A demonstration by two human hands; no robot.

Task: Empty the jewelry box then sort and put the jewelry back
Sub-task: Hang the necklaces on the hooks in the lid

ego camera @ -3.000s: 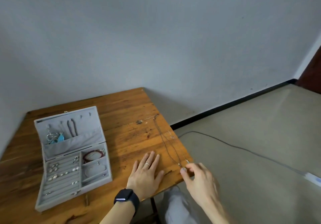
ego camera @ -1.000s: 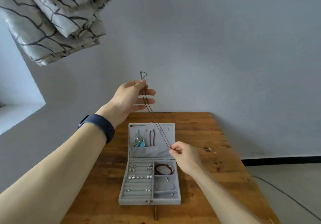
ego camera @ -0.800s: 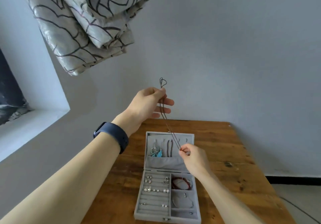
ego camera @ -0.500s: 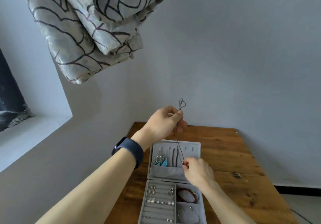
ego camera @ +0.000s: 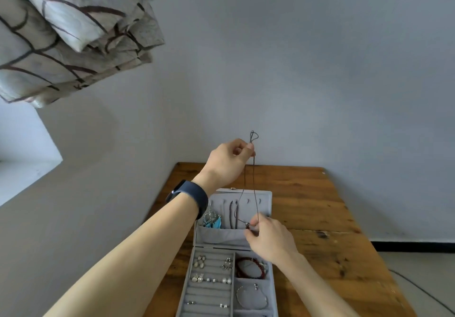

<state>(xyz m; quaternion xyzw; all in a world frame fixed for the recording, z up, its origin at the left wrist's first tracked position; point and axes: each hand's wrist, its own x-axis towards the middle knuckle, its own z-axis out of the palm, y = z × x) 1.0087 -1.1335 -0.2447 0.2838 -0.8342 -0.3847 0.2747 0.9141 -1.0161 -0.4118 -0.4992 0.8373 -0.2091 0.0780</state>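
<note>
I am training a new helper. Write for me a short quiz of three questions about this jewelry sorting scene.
1. True or false: the left hand pinches the thin dark cord necklace above the open grey velvet jewelry box.
2. Where does the red braided bracelet lie? A: in the lid pocket. B: in a right-side tray compartment. C: outside the box.
3. Which wrist wears the dark blue band?
Key: 1 true; 2 B; 3 left.
</note>
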